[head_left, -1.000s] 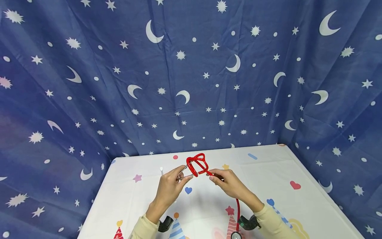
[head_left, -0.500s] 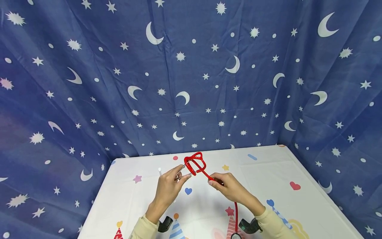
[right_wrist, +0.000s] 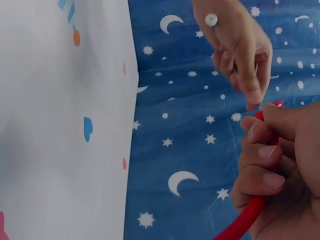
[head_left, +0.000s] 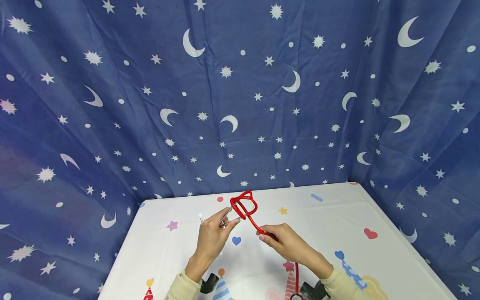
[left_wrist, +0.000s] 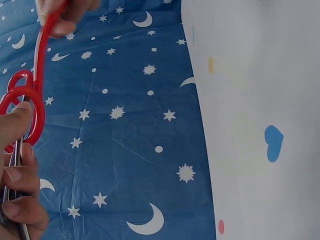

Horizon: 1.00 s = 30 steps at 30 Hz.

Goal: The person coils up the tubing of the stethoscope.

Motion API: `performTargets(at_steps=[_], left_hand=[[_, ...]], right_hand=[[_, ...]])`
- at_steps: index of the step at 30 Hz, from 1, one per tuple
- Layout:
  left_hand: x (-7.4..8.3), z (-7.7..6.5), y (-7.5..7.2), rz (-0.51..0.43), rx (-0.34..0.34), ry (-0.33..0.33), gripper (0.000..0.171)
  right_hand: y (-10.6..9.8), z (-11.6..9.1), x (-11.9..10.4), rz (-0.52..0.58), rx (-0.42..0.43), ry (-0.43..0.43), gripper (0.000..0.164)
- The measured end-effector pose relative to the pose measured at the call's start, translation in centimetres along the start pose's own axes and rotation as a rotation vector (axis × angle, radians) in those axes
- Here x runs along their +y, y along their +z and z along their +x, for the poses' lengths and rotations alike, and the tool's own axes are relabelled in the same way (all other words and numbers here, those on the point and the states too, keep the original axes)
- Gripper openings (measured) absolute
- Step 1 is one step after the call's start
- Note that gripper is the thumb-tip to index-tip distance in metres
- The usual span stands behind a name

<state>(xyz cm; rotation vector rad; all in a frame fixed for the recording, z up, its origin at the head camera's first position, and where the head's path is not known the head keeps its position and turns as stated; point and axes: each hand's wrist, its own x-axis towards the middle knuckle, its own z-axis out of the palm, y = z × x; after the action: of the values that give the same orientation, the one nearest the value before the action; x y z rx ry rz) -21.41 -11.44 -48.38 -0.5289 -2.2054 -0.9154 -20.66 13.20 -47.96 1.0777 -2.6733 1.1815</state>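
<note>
A red stethoscope (head_left: pixel 256 226) is held up over the table, its tubing wound in loops about the metal ear tubes. My left hand (head_left: pixel 214 235) grips those ear tubes (left_wrist: pixel 17 157) between thumb and fingers; one white ear tip (head_left: pixel 200 216) sticks out behind the knuckles. To the right, my right hand (head_left: pixel 286 243) holds the tubing just below the loops, with fingers curled round it in the right wrist view. From that hand the tube (right_wrist: pixel 242 222) hangs down toward the person, ending at the round chest piece (head_left: pixel 296 296), partly cut off by the frame's lower edge.
A white cloth with printed party hats, hearts and stars covers the table (head_left: pixel 330 233). Behind and beside it hangs a blue curtain (head_left: pixel 240 104) with moons and stars. Dark wrist cameras (head_left: pixel 209 283) are worn on both wrists.
My right hand has moved toward the person and slightly left, drawing a longer straight length of tubing from the loops. The loops have shifted a little left; my left hand stays nearly still.
</note>
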Motion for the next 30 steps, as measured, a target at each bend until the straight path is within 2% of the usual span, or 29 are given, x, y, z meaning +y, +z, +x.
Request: performTargets(at_steps=[6, 11, 16, 20, 24, 30], left_hand=[[0.0, -0.2, 0.1, 0.011, -0.002, -0.006, 0.043], [0.3, 0.1, 0.1, -0.011, 0.002, -0.012, 0.043], [0.2, -0.1, 0.3, 0.04, -0.009, 0.009, 0.044], [0.1, -0.2, 0.3, 0.103, -0.013, 0.052, 0.043], [0.1, 0.0, 0.0, 0.122, -0.014, 0.07, 0.041], [0.1, 0.1, -0.2, 0.127, -0.008, 0.084, 0.04]], right_hand=[[0.1, -0.2, -0.7, -0.033, -0.003, -0.017, 0.027], [0.2, -0.4, -0.9, -0.051, 0.018, -0.048, 0.021], [0.1, -0.5, -1.1, -0.067, 0.036, -0.067, 0.02], [-0.5, -0.6, -1.5, -0.092, 0.03, -0.04, 0.026], [-1.6, -0.6, -2.1, -0.121, 0.02, -0.014, 0.021], [-2.7, -0.6, -2.7, -0.19, 0.051, -0.074, 0.017]])
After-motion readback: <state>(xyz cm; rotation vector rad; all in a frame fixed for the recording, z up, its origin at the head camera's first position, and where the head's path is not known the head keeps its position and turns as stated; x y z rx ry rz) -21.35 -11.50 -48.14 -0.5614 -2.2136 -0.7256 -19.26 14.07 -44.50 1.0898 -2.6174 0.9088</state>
